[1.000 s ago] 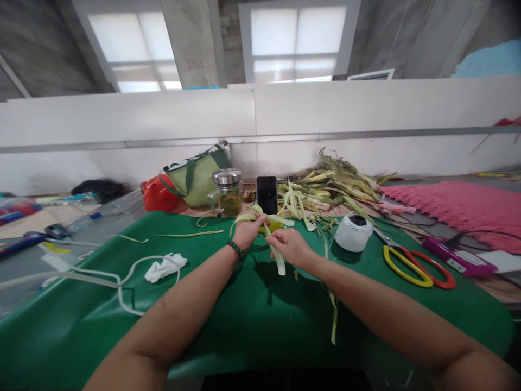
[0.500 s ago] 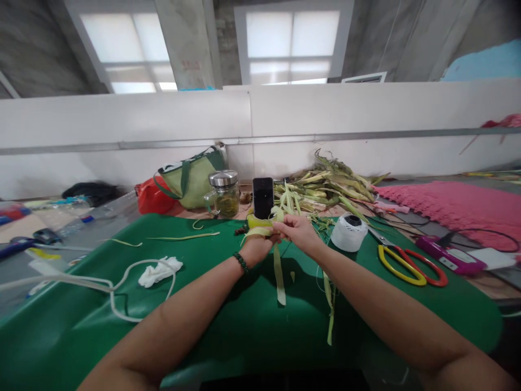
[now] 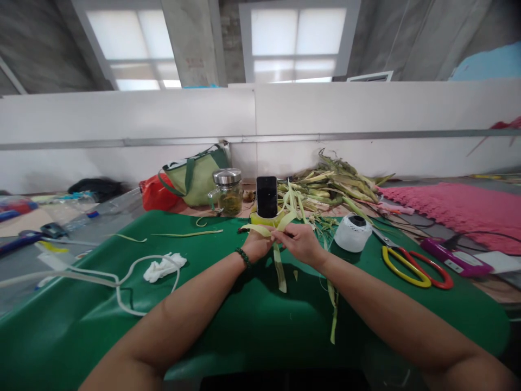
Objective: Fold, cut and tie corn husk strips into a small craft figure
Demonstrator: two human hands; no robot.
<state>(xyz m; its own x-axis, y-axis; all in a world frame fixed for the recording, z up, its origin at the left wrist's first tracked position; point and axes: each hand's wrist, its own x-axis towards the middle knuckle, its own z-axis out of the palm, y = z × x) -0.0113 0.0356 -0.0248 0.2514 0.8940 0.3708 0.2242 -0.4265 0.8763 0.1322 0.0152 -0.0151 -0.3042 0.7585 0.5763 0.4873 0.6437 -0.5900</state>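
Note:
My left hand (image 3: 257,246) and my right hand (image 3: 303,243) meet over the middle of the green mat, fingertips together. Both are closed on pale green leaf strips (image 3: 279,274). One end hangs down below the fingers, another sticks out to the left over my left hand, and a third rises above my right fingers. How the strips cross between the fingertips is too small to make out. Just behind the hands a black phone (image 3: 266,196) stands upright in a yellow-green holder (image 3: 262,219). A dark beaded bracelet (image 3: 243,257) circles my left wrist.
Right of my hands are a white thread spool (image 3: 353,234) and red-and-yellow scissors (image 3: 407,267). Behind lie a heap of plant stalks (image 3: 337,182), a glass jar mug (image 3: 228,195) and a green bag (image 3: 191,176). White cable (image 3: 118,288) and crumpled tissue (image 3: 165,267) lie left.
My right hand has come down slightly, its fingers curled closer against the left fingertips. A strip end now rises above the right fingers. The whole view has shifted a little.

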